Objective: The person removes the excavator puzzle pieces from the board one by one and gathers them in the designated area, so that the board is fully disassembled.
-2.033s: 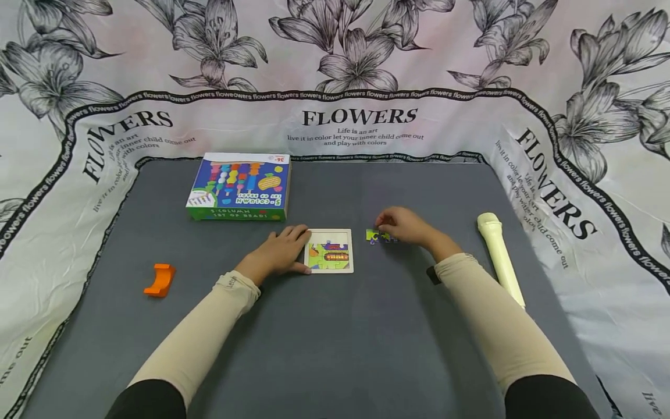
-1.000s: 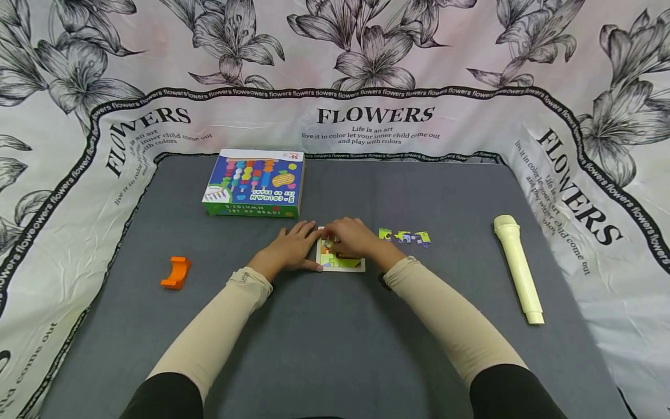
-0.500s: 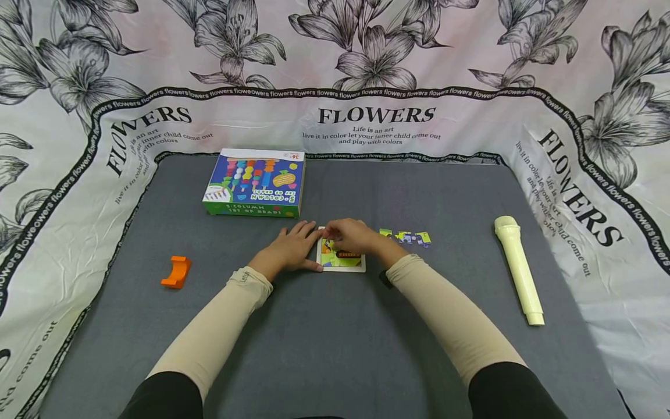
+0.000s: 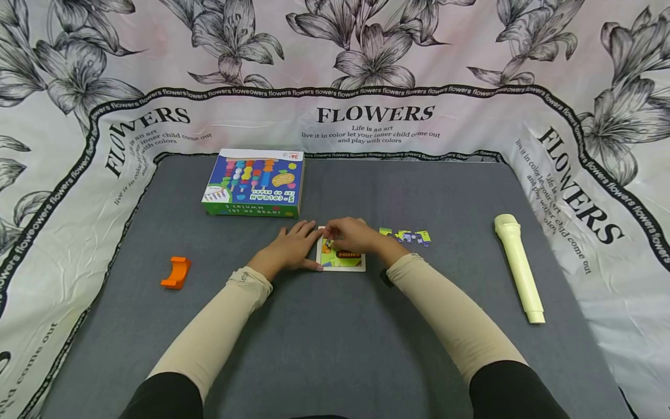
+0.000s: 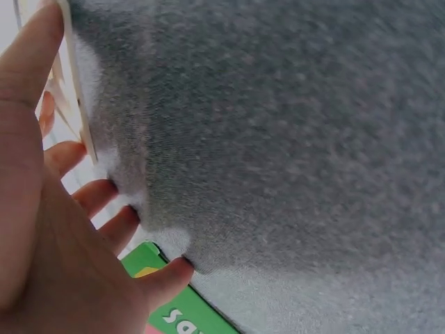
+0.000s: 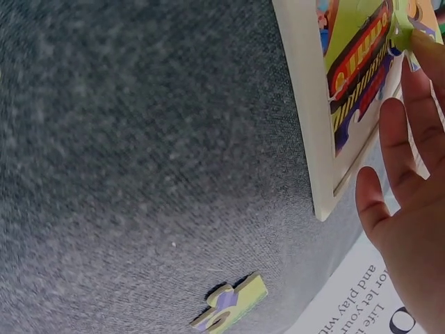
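A small jigsaw board (image 4: pixel 342 269) with a pale wooden rim lies in the middle of the table, partly filled with a colourful picture. My left hand (image 4: pixel 287 249) rests along its left side, fingers spread and thumb against the rim. Over the board's upper part is my right hand (image 4: pixel 353 235), which pinches a yellow-green puzzle piece (image 6: pixel 401 33) between thumb and forefinger; its other fingers extend loosely. That hand hides much of the upper board in the head view. Several loose puzzle pieces (image 4: pixel 405 236) lie in a row to the right, one piece (image 6: pixel 233 306) showing in the right wrist view.
Behind my left hand stands a blue and green bead-set box (image 4: pixel 252 183). An orange curved block (image 4: pixel 177 272) sits far left, and a pale yellow tube (image 4: pixel 519 267) lies at the right. A floral printed sheet (image 4: pixel 366 131) borders the grey table surface.
From the row of loose pieces, my right hand has moved left onto the board with a puzzle piece. Over the last second it barely shifts. My left hand stays at the rim.
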Demonstrator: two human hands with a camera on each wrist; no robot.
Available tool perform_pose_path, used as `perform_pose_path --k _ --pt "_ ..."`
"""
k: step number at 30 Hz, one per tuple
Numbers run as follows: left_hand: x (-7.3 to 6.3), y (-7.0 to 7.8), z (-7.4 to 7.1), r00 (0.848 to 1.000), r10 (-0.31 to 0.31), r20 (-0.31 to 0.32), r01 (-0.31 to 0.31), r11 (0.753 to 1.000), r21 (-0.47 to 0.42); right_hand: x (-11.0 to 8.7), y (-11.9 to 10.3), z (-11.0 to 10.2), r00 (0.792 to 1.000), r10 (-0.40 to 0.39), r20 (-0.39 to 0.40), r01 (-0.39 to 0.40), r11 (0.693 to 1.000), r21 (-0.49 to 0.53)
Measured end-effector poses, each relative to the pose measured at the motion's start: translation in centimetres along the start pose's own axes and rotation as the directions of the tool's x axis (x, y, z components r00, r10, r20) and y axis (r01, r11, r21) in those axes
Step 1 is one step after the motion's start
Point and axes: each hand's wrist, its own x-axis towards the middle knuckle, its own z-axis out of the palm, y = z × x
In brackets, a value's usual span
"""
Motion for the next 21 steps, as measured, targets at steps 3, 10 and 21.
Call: perform_pose_path --k 3,10,21 --pt "0.0 -0.07 -0.1 1.0 -0.001 0.02 0.001 0.999 -0.038 0.03 -0.13 0.09 1.0 -0.001 -0.006 0.001 1.0 -0.006" --pt "0.03 -0.05 -0.2 1.0 -0.014 0.024 0.016 0.996 -0.092 0.01 -0.45 0.17 1.0 0.006 -0.004 -0.006 0.999 -0.031" --pt "0.4 0.49 -0.01 0.998 -0.065 0.013 0.066 0.994 -0.09 -0.12 -0.29 0.07 1.0 0.012 -0.014 -0.011 0.998 0.063"
